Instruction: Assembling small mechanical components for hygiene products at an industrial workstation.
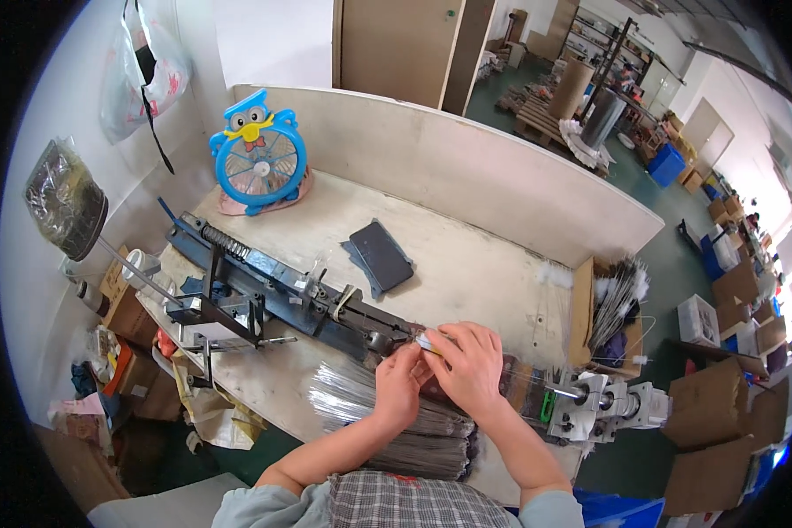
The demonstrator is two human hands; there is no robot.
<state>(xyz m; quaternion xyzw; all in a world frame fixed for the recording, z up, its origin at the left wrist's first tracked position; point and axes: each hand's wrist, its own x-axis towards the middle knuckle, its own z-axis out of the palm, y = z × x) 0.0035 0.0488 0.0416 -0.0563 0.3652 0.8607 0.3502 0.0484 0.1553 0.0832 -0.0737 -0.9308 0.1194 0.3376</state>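
Observation:
My right hand (468,363) is closed, thumb and fingertips pinching a small white and yellow piece (428,343). Close beside it, my left hand (398,387) has its fingers drawn together. Whatever lies in its fingertips is too small or hidden to make out. Both hands meet over the right part of a long dark metal bench machine (277,283), which has a coil spring at its far left end. Below my hands lie bundles of thin metal wires (424,444), and shiny loose ends (343,393) fan out to the left.
A silver machine head (594,407) stands at the right. Behind it, a cardboard box (583,312) holds twisted-wire brushes (614,304). A dark phone-like slab (381,255) and a blue cartoon fan (261,167) are on the table. A low partition (466,167) borders the back.

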